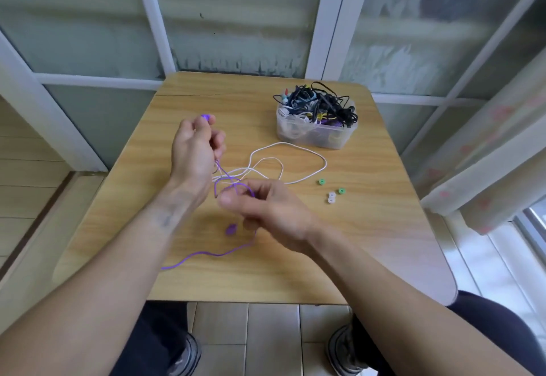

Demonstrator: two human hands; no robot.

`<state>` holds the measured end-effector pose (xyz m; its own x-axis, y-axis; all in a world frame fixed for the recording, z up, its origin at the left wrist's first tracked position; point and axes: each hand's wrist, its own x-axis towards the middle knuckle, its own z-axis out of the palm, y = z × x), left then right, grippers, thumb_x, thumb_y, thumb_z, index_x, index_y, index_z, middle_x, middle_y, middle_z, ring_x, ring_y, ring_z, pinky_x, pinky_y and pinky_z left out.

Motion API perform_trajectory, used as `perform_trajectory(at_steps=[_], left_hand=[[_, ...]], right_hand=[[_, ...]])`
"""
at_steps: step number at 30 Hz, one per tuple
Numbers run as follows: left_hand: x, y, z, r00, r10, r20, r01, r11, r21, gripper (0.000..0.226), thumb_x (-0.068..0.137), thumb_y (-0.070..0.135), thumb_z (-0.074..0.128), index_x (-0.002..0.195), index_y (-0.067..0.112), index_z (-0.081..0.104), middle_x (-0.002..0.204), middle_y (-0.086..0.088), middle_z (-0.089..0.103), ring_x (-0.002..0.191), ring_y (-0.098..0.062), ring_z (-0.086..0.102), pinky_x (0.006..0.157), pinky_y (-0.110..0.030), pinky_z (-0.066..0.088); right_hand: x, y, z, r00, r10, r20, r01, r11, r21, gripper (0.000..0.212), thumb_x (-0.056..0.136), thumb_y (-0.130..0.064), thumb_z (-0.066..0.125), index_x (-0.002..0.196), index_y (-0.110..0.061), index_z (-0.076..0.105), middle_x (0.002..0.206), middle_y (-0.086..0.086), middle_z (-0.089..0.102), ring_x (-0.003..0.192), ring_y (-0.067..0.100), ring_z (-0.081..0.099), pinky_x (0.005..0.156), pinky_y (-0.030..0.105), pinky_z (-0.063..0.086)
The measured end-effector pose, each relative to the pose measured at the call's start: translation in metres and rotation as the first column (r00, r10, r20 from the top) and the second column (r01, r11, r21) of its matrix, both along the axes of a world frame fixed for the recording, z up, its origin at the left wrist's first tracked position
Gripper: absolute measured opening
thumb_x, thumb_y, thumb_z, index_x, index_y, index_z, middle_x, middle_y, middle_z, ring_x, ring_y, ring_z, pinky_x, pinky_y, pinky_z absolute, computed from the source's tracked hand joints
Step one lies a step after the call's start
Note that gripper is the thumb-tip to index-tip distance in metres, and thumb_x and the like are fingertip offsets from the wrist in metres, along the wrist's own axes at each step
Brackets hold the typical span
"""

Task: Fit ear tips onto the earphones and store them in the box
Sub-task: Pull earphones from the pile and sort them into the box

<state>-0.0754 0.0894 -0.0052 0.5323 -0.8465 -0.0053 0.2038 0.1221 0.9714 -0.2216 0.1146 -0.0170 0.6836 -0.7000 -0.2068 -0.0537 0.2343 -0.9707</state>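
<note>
Purple earphones (pixel 233 186), cable looped between both hands above the middle of the tabletop (pixel 369 242). One purple earbud (pixel 207 117) pinched at the fingertips of the left hand (pixel 195 151), raised over the wood. Right hand (pixel 266 207) curled round the purple cable nearer the front edge, fingers closed on it; second purple earbud (pixel 230 229) hanging just below that hand. Loose tail of purple cable trailing across the wood toward the front left. White earphone cable (pixel 295 151) lying in open loops just beyond the hands, crossing the purple one near the left wrist. Two green ear tips (pixel 321 181) and two clear ear tips (pixel 331 197) resting on the wood right of the white loops, close together, apart from the hands. Clear plastic box (pixel 317 133) at the far right of the tabletop, heaped with tangled black, white, blue and yellow earphones spilling above its rim. Frosted window panes beyond; pale curtain at right; tiled floor and grey shoes beneath.
</note>
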Motion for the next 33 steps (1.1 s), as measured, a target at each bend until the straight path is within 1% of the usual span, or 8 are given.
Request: perform_trajectory(at_steps=[3,7,12,14,18,23,26,33], left_hand=[[-0.018,-0.004,0.005,0.978,-0.066,-0.199,0.062,0.998,-0.025,0.021,0.106,0.018,0.031,0.091,0.014,0.045,0.06,0.001,0.046,0.046,-0.012,0.033,0.046,-0.024,0.022],[-0.032,-0.01,0.014,0.953,-0.109,-0.281,0.096,0.994,-0.059,0.023,0.106,0.019,0.03,0.09,0.014,0.046,0.057,0.002,0.047,0.045,-0.011,0.034,0.045,-0.021,0.025],[-0.02,-0.011,0.003,0.997,-0.066,-0.032,0.066,0.998,0.017,0.021,0.106,0.018,0.032,0.091,0.015,0.047,0.061,0.002,0.047,0.048,-0.011,0.034,0.05,-0.023,0.026],[-0.022,-0.008,-0.004,0.993,-0.108,0.05,0.104,0.992,0.076,0.022,0.105,0.017,0.033,0.089,0.016,0.048,0.058,0.004,0.05,0.048,-0.011,0.036,0.051,-0.024,0.026],[-0.032,0.002,-0.012,0.893,-0.312,0.326,0.243,0.941,0.236,0.024,0.105,0.016,0.033,0.088,0.018,0.049,0.064,-0.004,0.052,0.044,-0.007,0.04,0.049,-0.023,0.034],[-0.037,0.009,-0.016,0.507,-0.267,0.82,0.18,0.963,0.202,0.014,0.099,0.02,0.047,0.093,0.018,0.059,0.08,0.006,0.068,0.073,-0.015,0.057,0.072,-0.032,0.042],[-0.057,0.018,-0.007,0.557,-0.156,0.816,0.237,0.971,0.024,0.019,0.098,0.024,0.046,0.098,0.014,0.062,0.088,0.006,0.07,0.084,-0.014,0.062,0.077,-0.029,0.045],[-0.091,0.035,-0.036,0.497,-0.168,0.851,0.358,0.933,-0.026,0.016,0.099,0.016,0.047,0.102,0.01,0.061,0.091,0.007,0.059,0.083,-0.012,0.054,0.074,-0.02,0.042]], right_hand=[[-0.006,-0.003,-0.008,0.924,-0.185,-0.334,0.054,0.929,-0.366,0.034,0.073,-0.035,0.086,0.091,-0.015,0.065,0.057,-0.011,0.033,0.047,0.006,0.028,0.048,0.02,0.028],[-0.009,-0.005,-0.017,0.935,-0.219,-0.279,0.103,0.921,-0.376,0.034,0.096,-0.033,0.062,0.079,-0.005,0.071,0.052,-0.012,0.054,0.05,0.006,0.05,0.055,0.023,0.04],[-0.041,-0.022,-0.005,0.897,-0.399,-0.193,0.318,0.883,-0.345,0.038,0.102,-0.034,0.048,0.079,-0.015,0.07,0.067,0.002,0.059,0.053,0.006,0.042,0.056,0.024,0.036],[-0.05,-0.029,-0.002,0.9,-0.401,-0.169,0.362,0.906,-0.22,0.04,0.104,-0.04,0.042,0.087,-0.016,0.07,0.059,-0.014,0.053,0.049,0.004,0.042,0.056,0.022,0.034],[-0.065,-0.042,0.009,0.949,-0.272,-0.157,0.284,0.957,0.063,0.037,0.104,-0.028,0.043,0.086,-0.006,0.068,0.054,0.001,0.039,0.049,0.017,0.034,0.049,0.025,0.028],[-0.076,-0.034,0.017,0.805,-0.217,-0.552,0.078,0.961,-0.265,0.014,0.093,-0.023,0.058,0.079,-0.02,0.058,0.053,-0.009,0.043,0.047,0.011,0.037,0.045,0.021,0.032],[-0.073,-0.024,0.013,0.746,-0.08,-0.661,-0.153,0.945,-0.288,0.007,0.095,-0.025,0.055,0.095,-0.019,0.058,0.073,-0.007,0.051,0.063,0.009,0.045,0.058,0.022,0.036],[-0.087,-0.021,0.008,0.985,0.054,-0.167,-0.031,0.99,0.135,0.045,0.091,0.018,0.035,0.066,-0.01,0.06,0.06,-0.002,0.05,0.06,0.014,0.042,0.058,0.022,0.037]])
